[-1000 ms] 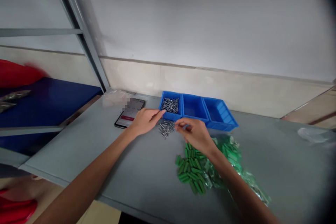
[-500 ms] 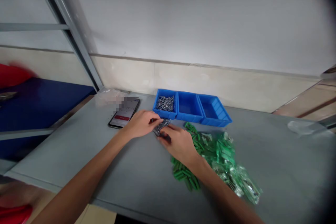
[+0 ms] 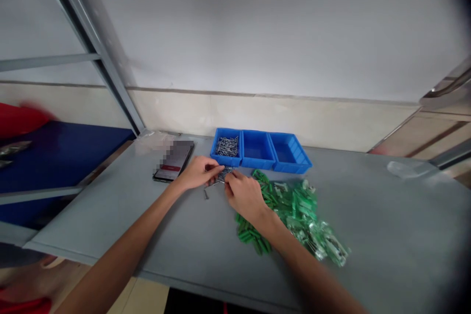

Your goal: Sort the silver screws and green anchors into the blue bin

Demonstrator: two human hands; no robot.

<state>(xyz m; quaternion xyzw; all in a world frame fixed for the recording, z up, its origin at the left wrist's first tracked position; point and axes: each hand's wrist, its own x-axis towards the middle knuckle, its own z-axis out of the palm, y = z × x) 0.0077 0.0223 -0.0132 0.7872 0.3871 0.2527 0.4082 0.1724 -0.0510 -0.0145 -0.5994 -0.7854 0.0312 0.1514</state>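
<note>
In the head view, my left hand (image 3: pixel 199 172) is closed at the left side of a small heap of metal screws (image 3: pixel 224 172), thumb and fingers pinched against them. My right hand (image 3: pixel 245 192) meets the same heap from the right, its fingers curled in on the screws. The fingers partly hide the heap. A loose screw (image 3: pixel 206 193) lies on the grey table just below my left hand. Right behind the heap, the left blue bin (image 3: pixel 223 161) holds many more screws. Green plastic wall plugs (image 3: pixel 253 235) lie under and beside my right forearm.
Two more blue bins (image 3: pixel 256 162) adjoin the first on the right. Filled clear bags with green plugs and screws (image 3: pixel 303 211) are piled right of my right arm. A phone (image 3: pixel 174 162) and a crumpled clear bag (image 3: pixel 152 141) lie to the left, near a metal rack post (image 3: pixel 117 88).
My fingers have drawn in around the screws, and a few screws now show loose below my left hand. The whole view has shifted slightly.
</note>
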